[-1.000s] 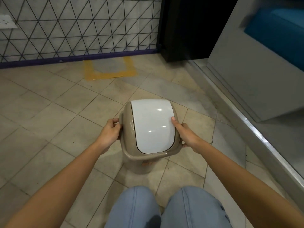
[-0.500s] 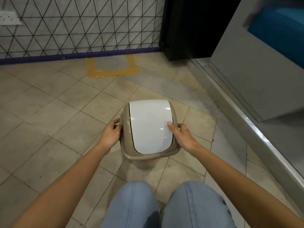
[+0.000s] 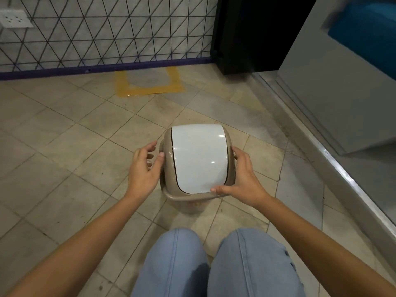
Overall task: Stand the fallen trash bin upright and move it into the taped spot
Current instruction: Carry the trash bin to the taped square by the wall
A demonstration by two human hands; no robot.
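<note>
The trash bin (image 3: pixel 198 159), beige with a white swing lid, stands upright on the tiled floor in front of my knees. My left hand (image 3: pixel 144 168) is at its left side with the fingers spread apart and off the bin; only the thumb tip touches the rim. At the near right corner, my right hand (image 3: pixel 242 179) grips the rim, thumb lying along the front edge. The taped spot (image 3: pixel 150 91), a U of yellow tape, lies on the floor against the wall, beyond the bin and slightly left.
A wall with a black triangle grid and purple baseboard (image 3: pixel 107 68) runs behind the tape. A black cabinet (image 3: pixel 246 39) stands right of the tape. A raised metal threshold (image 3: pixel 342 174) and grey panel (image 3: pixel 342 82) border the right side. My knees (image 3: pixel 175 264) are below the bin.
My left hand's fingers have come off the bin's side and spread apart. My right hand has slid from the lid's right edge down to the near right corner.
</note>
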